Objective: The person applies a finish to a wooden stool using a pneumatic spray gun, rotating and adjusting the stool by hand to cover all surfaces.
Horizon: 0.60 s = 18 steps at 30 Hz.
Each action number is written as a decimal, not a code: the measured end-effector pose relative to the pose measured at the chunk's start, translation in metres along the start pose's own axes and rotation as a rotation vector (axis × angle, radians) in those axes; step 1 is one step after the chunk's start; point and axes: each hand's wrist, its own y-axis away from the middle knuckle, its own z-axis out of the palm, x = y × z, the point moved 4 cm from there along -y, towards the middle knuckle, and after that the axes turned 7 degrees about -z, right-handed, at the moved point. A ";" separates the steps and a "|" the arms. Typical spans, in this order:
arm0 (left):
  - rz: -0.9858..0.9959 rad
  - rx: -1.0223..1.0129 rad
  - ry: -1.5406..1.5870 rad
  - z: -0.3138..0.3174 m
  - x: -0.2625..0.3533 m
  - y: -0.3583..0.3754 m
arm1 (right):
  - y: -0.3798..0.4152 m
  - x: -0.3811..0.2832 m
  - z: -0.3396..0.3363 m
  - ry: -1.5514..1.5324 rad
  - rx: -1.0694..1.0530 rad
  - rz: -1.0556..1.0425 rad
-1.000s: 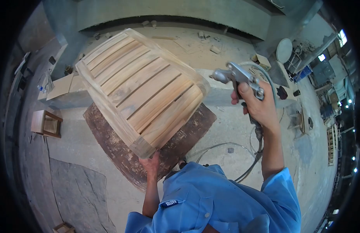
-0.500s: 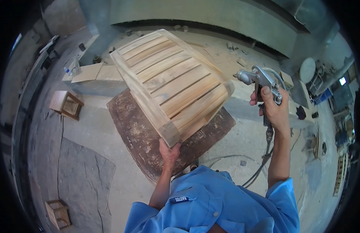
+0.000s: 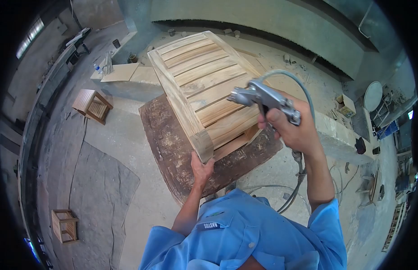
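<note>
Blue shirt (image 3: 245,238) fills bottom centre of frame, both bare forearms rising from it. Left hand (image 3: 201,167) at centre, just below the near corner of a slatted wooden panel (image 3: 204,85); fingers wrapped on that corner post, gripping it and holding the piece tilted up. Right hand (image 3: 293,127) right of centre, fingers closed round the handle of a metal spray gun (image 3: 263,96), one finger on the trigger area; nozzle points left, sitting over the lower right slats of the panel. Grey hose (image 3: 295,180) drops from the gun handle and loops on the floor lower right, another length arcing over the top of the hand. Panel runs from centre up toward upper centre, pale wood, slats parallel with dark gaps. Beneath it a dark stained round board (image 3: 173,148) lies on the concrete floor. Small wooden frame (image 3: 64,225) at lower left on the floor. Wooden stool (image 3: 92,105) at left, near a low concrete ledge (image 3: 128,87) with flat boards on it, upper left. Bottle (image 3: 98,68) on the ledge's left end. Clutter at far right, too small to tell.
</note>
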 end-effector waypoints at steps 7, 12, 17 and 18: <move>-0.034 0.028 -0.030 -0.001 0.010 0.002 | -0.065 0.012 0.041 0.023 -0.108 -0.093; -0.002 0.035 -0.033 -0.001 -0.002 0.001 | -0.095 0.026 0.057 0.174 -0.152 -0.086; 0.003 0.057 -0.035 -0.001 0.001 0.002 | -0.071 0.025 0.054 0.149 -0.154 -0.136; -0.004 0.057 -0.038 -0.001 0.003 0.002 | -0.069 0.028 0.053 0.132 -0.159 -0.137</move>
